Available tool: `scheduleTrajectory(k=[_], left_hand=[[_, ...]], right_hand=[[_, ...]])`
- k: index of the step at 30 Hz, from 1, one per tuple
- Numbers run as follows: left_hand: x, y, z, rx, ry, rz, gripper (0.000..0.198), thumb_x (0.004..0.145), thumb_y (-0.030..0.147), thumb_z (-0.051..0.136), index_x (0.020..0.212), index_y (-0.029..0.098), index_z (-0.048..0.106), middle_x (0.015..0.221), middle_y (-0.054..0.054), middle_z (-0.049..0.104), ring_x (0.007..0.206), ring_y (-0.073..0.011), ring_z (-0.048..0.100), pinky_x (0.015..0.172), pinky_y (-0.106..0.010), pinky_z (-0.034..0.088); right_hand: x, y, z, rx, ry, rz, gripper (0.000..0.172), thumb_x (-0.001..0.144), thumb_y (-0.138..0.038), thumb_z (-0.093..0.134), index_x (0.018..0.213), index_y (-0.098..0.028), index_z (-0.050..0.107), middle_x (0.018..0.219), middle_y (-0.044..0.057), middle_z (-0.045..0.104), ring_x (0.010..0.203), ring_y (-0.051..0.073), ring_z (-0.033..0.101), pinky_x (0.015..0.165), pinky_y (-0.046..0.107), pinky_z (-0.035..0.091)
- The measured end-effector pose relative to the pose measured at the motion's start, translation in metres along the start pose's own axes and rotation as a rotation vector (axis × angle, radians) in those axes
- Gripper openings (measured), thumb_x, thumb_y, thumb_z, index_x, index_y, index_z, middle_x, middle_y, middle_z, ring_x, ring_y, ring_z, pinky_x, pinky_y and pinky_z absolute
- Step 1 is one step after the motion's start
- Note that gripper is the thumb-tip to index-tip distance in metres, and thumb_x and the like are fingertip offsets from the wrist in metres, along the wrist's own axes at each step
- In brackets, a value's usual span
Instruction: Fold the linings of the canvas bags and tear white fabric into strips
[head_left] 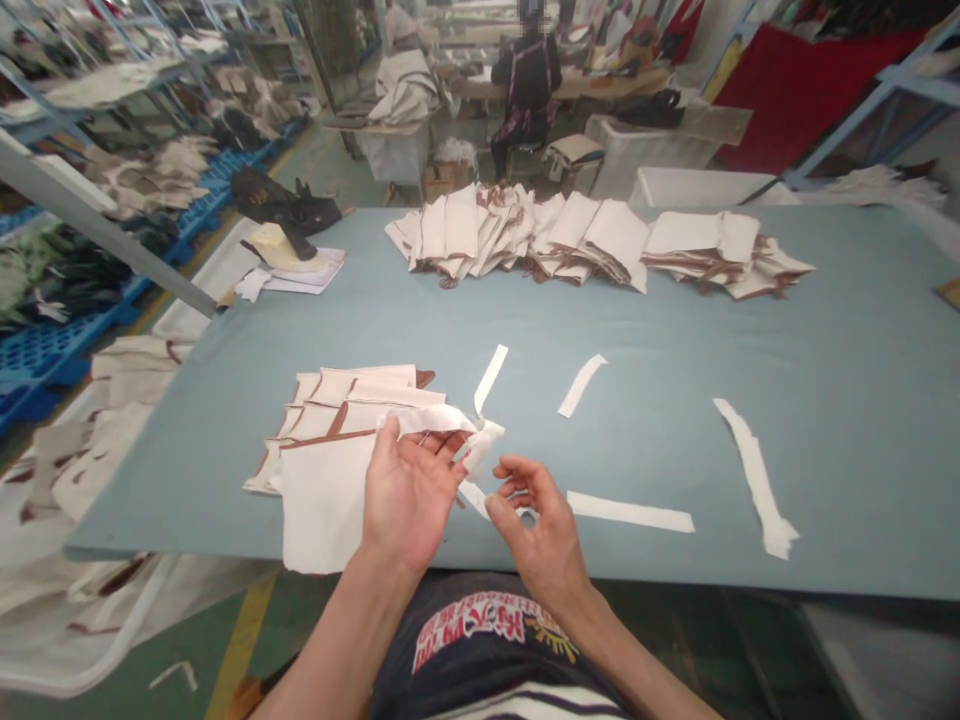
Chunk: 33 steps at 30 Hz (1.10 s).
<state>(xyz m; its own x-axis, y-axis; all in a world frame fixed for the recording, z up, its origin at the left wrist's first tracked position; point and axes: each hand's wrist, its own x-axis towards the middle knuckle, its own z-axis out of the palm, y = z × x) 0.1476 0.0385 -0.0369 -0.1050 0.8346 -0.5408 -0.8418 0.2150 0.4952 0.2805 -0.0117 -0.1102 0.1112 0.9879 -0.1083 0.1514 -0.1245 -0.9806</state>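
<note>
The work is looking partway through. The left hand [409, 500] is lying palm up, pinching a crumpled white fabric strip [431, 420] above the near edge of the worktop [645, 440]. The right hand [541, 530] is hovering just beside it, fingers bent; whether it is gripping anything, I cannot tell. Loose white strips [630, 512] are lying separately toward the right edge, apparently left to handle. Brown-trimmed cream panels [322, 510] are already overlapping toward the near left corner, while bundled cream pieces [615, 235] are lining the far edge, their stage unclear.
</note>
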Motion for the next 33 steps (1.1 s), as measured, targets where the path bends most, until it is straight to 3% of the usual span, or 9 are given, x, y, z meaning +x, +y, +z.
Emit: scheduleTrajectory(k=[6, 13, 19, 23, 28, 30, 33], left_hand=[[-0.004, -0.004, -0.002, -0.057, -0.052, -0.049, 0.057, 0.107, 0.043, 0.03, 0.082, 0.01, 0.07, 0.081, -0.012, 0.072, 0.074, -0.0226, 0.071, 0.073, -0.041, 0.062], [-0.003, -0.001, -0.003, -0.056, -0.097, -0.006, 0.048, 0.104, 0.027, 0.032, 0.08, 0.014, 0.071, 0.077, -0.009, 0.074, 0.072, -0.022, 0.072, 0.066, -0.036, 0.061], [-0.009, -0.007, -0.002, 0.012, -0.089, 0.11, 0.04, 0.099, 0.028, 0.042, 0.082, 0.013, 0.075, 0.079, -0.01, 0.077, 0.075, -0.0225, 0.073, 0.073, -0.038, 0.062], [-0.014, -0.016, -0.003, 0.041, -0.11, 0.154, 0.029, 0.092, 0.027, 0.052, 0.083, 0.014, 0.077, 0.083, -0.009, 0.078, 0.08, -0.0235, 0.073, 0.08, -0.041, 0.063], [-0.019, -0.021, -0.01, 0.108, -0.16, 0.269, 0.015, 0.083, 0.026, 0.066, 0.077, 0.017, 0.077, 0.078, -0.004, 0.076, 0.075, -0.0194, 0.071, 0.079, -0.032, 0.062], [-0.02, -0.018, -0.013, 0.093, -0.161, 0.258, 0.011, 0.079, 0.023, 0.07, 0.071, 0.017, 0.074, 0.073, -0.002, 0.073, 0.073, -0.0173, 0.069, 0.078, -0.03, 0.062], [-0.019, -0.011, -0.016, 0.063, -0.188, 0.182, 0.022, 0.081, 0.023, 0.069, 0.06, 0.019, 0.064, 0.064, 0.001, 0.065, 0.067, -0.0166, 0.064, 0.071, -0.03, 0.06]], right_hand=[[0.002, -0.006, 0.001, 0.034, -0.091, 0.005, 0.035, 0.086, -0.044, 0.064, 0.11, -0.019, 0.065, 0.093, 0.006, 0.068, 0.086, 0.022, 0.062, 0.075, 0.036, 0.052], [0.001, -0.002, -0.009, -0.015, -0.104, -0.17, 0.043, 0.091, -0.052, 0.058, 0.12, -0.021, 0.061, 0.11, 0.009, 0.067, 0.101, 0.026, 0.062, 0.088, 0.043, 0.05], [0.002, -0.007, -0.007, -0.128, 0.002, -0.281, 0.064, 0.087, -0.05, 0.068, 0.139, -0.019, 0.047, 0.132, 0.015, 0.061, 0.117, 0.032, 0.059, 0.101, 0.052, 0.047], [0.004, -0.019, -0.004, -0.158, 0.057, -0.347, 0.065, 0.087, -0.047, 0.07, 0.141, -0.02, 0.046, 0.137, 0.017, 0.059, 0.124, 0.034, 0.057, 0.106, 0.053, 0.045], [0.008, -0.03, -0.016, 0.078, -0.09, -0.201, 0.056, 0.094, -0.061, 0.057, 0.132, -0.02, 0.056, 0.126, 0.014, 0.066, 0.117, 0.03, 0.062, 0.103, 0.046, 0.048], [0.013, -0.024, -0.02, 0.216, -0.179, -0.087, 0.057, 0.096, -0.067, 0.051, 0.128, -0.021, 0.059, 0.124, 0.013, 0.068, 0.115, 0.029, 0.063, 0.1, 0.043, 0.05], [0.021, -0.006, -0.019, 0.379, -0.278, 0.05, 0.059, 0.098, -0.07, 0.041, 0.118, -0.021, 0.066, 0.115, 0.011, 0.072, 0.108, 0.027, 0.066, 0.097, 0.041, 0.051]])
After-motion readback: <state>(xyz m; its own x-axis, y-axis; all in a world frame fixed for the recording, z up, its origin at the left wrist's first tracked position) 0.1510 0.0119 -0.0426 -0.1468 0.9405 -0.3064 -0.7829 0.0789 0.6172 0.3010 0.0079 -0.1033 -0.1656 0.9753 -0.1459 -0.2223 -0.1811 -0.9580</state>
